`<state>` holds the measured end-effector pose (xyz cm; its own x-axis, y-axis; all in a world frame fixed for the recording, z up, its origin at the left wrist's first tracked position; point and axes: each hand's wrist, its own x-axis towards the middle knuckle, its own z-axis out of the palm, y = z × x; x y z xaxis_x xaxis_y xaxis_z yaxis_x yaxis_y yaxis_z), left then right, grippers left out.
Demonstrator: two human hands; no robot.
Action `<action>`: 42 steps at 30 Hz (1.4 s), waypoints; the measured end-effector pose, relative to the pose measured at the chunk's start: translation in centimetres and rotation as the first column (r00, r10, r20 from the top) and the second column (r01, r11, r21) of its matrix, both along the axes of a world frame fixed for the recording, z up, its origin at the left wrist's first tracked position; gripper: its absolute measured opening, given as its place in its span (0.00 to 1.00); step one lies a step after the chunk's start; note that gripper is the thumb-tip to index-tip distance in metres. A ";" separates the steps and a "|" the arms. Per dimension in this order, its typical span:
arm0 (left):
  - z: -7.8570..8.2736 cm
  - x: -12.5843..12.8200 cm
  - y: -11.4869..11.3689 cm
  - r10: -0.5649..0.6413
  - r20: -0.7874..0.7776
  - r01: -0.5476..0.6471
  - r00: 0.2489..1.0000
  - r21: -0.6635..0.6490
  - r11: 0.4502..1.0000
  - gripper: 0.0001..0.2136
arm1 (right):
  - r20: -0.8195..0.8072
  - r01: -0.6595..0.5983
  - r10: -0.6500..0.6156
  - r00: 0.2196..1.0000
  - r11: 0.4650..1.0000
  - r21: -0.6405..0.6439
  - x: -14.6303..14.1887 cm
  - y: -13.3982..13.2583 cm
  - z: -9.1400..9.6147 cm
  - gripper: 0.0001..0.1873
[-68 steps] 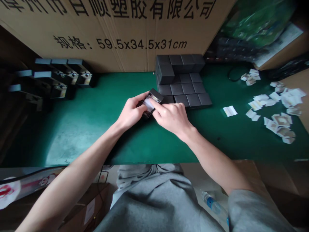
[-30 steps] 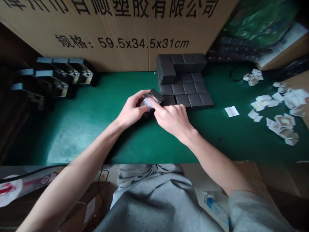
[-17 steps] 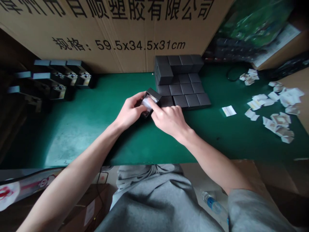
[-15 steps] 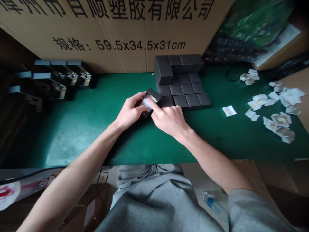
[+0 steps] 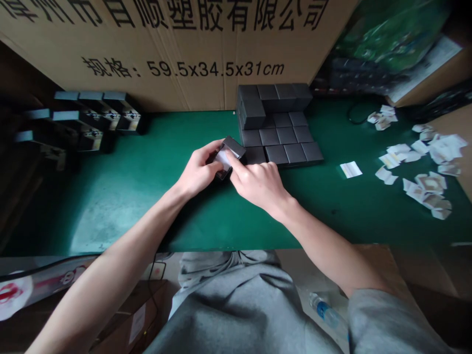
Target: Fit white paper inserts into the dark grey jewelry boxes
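Note:
In my left hand (image 5: pixel 201 169) is a small black box (image 5: pixel 235 146), open side up, with fingers and thumb closed around its left side. A white paper piece (image 5: pixel 223 158) lies inside the box. The index finger of my right hand (image 5: pixel 258 183) reaches over the box's edge and presses on the paper, while its other fingers are curled. How my right thumb meets the box is mostly hidden. Just beyond my right hand stands a stack of closed black boxes (image 5: pixel 283 135), in rows with a second layer at the back.
Several open black boxes (image 5: pixel 92 115) stand at the left of the green table (image 5: pixel 129 196). Folded white paper pieces (image 5: pixel 429 152) lie scattered at the right, with one flat piece (image 5: pixel 351 169) apart from them. A big cardboard carton (image 5: pixel 184 49) walls off the back.
The box in my left hand has tilted very slightly, and my right index finger still presses inside it. Otherwise the view has only shifted a little.

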<state>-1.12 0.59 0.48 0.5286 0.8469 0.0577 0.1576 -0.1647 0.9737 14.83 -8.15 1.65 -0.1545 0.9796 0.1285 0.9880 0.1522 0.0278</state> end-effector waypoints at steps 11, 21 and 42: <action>-0.6 0.2 0.1 0.094 0.180 -0.080 0.979 -0.081 0.993 0.19 | -0.155 -0.068 0.080 0.985 0.994 0.082 0.6 0.2 0.1 0.29; -0.3 0.4 0.2 0.167 0.249 -0.134 0.954 -0.144 0.980 0.20 | -0.330 -0.061 0.135 0.934 0.972 0.227 0.7 0.1 -0.8 0.23; 1.0 0.6 -0.3 0.158 0.366 0.029 0.917 -0.456 0.890 0.16 | -0.645 0.046 0.182 0.742 0.946 0.320 0.4 0.5 -1.5 0.19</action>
